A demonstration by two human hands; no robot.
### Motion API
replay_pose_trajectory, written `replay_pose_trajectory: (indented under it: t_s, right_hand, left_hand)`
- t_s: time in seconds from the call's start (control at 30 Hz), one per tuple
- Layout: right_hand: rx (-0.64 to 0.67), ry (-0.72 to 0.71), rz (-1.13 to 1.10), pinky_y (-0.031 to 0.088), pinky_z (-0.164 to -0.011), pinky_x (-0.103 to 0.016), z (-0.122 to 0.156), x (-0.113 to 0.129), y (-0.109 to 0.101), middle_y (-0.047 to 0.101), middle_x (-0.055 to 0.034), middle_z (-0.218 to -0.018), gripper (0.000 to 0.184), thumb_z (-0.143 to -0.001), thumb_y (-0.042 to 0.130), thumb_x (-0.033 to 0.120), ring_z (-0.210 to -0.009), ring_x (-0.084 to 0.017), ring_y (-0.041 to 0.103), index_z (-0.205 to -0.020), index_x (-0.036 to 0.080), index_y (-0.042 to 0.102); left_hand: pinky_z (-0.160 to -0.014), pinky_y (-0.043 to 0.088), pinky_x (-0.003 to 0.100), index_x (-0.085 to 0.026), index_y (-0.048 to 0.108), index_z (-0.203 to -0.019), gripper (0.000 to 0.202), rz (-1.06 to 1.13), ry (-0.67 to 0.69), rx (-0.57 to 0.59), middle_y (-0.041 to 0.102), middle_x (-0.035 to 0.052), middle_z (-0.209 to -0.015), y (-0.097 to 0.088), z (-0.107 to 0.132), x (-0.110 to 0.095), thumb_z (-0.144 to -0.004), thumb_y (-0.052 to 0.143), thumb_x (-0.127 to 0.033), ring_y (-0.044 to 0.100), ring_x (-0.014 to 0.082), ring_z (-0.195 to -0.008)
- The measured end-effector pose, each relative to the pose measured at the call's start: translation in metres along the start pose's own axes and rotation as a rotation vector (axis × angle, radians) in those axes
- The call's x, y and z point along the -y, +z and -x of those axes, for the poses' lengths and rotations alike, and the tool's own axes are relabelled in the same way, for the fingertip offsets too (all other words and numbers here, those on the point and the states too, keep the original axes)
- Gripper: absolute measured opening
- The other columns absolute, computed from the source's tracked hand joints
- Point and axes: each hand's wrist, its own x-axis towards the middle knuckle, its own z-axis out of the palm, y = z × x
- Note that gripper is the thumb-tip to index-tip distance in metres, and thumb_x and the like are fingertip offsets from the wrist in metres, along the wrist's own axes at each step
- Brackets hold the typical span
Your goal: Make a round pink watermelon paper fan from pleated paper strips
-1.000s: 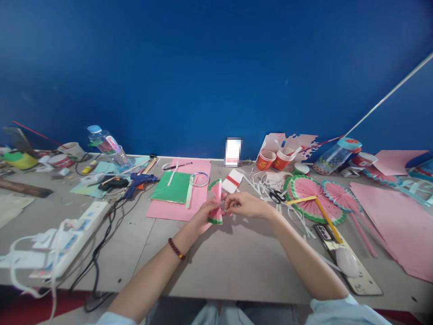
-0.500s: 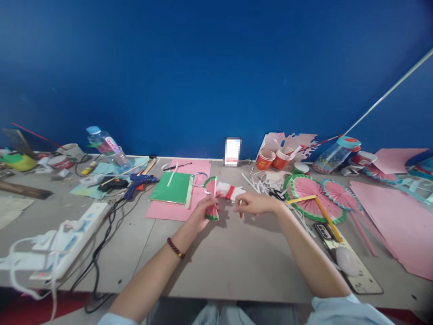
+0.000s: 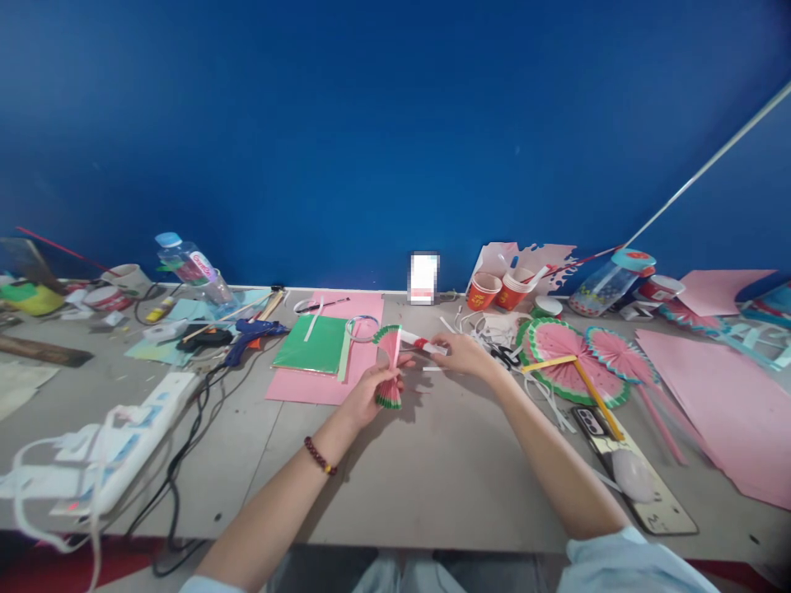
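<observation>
A small pleated paper fan [image 3: 389, 350], pink with a green edge and painted like a watermelon, is pinched in my left hand [image 3: 375, 385]. My right hand [image 3: 461, 354] reaches inward to its right, fingers closed on a slim white-and-red tube-like object [image 3: 421, 343]. Part of that object is hidden by the fingers. On the table just below it lies a thin white strip [image 3: 434, 369]. Behind the fan, a clear ring of tape [image 3: 362, 329] rests on pink paper [image 3: 297, 390] beside a green sheet stack [image 3: 314, 346].
Finished watermelon fans [image 3: 559, 346] lie at the right near scissors [image 3: 505, 356] and a phone [image 3: 658, 494]. Red paper cups [image 3: 484, 291] stand behind. On the left are a blue glue gun [image 3: 253, 333], a plastic bottle [image 3: 194, 268] and a power strip [image 3: 139, 441] with trailing cables.
My right hand has moved slightly forward and closed on the white-and-red object. A white strip now shows on the table under it. My left hand still holds the fan.
</observation>
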Motion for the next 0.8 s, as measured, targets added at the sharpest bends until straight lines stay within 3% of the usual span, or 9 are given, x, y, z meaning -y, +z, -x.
replay_pose_trajectory:
  t_s: [0.17, 0.3, 0.5, 0.8]
  right_hand:
    - [-0.070, 0.071, -0.043, 0.039, -0.065, -0.025, -0.008, -0.005, -0.005, 0.066, -0.0070, -0.074, 0.035, -0.091, 0.034, 0.034, -0.071, -0.018, 0.061, -0.091, 0.015, 0.064]
    - [-0.090, 0.170, -0.146, 0.041, -0.058, -0.023, -0.015, -0.013, 0.001, 0.067, -0.0042, -0.070, 0.035, -0.093, 0.029, 0.032, -0.056, -0.015, 0.060, -0.103, 0.016, 0.058]
    - [-0.229, 0.173, 0.019, 0.041, -0.077, -0.026, -0.026, -0.026, 0.016, 0.067, -0.0109, -0.099, 0.032, -0.092, 0.032, 0.025, -0.092, -0.021, 0.062, -0.104, 0.016, 0.060]
    - [-0.280, 0.190, 0.158, 0.040, -0.081, -0.033, -0.025, -0.024, 0.027, 0.060, -0.0183, -0.101, 0.038, -0.093, 0.026, 0.020, -0.096, -0.026, 0.057, -0.102, 0.011, 0.061]
  left_hand:
    - [-0.065, 0.044, 0.020, -0.014, 0.068, -0.105, 0.036, -0.031, -0.038, 0.061, 0.064, 0.0101, -0.110, 0.002, 0.002, 0.001, -0.069, 0.066, -0.018, 0.051, 0.0072, -0.064]
    - [-0.066, 0.042, 0.022, -0.015, 0.068, -0.105, 0.036, -0.058, -0.020, 0.108, 0.063, 0.0101, -0.108, 0.001, 0.004, 0.001, -0.070, 0.065, -0.020, 0.050, 0.0069, -0.064]
    - [-0.063, 0.039, 0.026, -0.014, 0.068, -0.105, 0.035, -0.081, -0.009, 0.194, 0.064, 0.0122, -0.104, 0.000, 0.006, 0.001, -0.071, 0.062, -0.019, 0.049, 0.0087, -0.061]
    - [-0.059, 0.038, 0.025, -0.014, 0.068, -0.106, 0.036, -0.082, -0.078, 0.263, 0.063, 0.0124, -0.096, -0.002, 0.008, 0.000, -0.072, 0.059, -0.019, 0.047, 0.0094, -0.059]
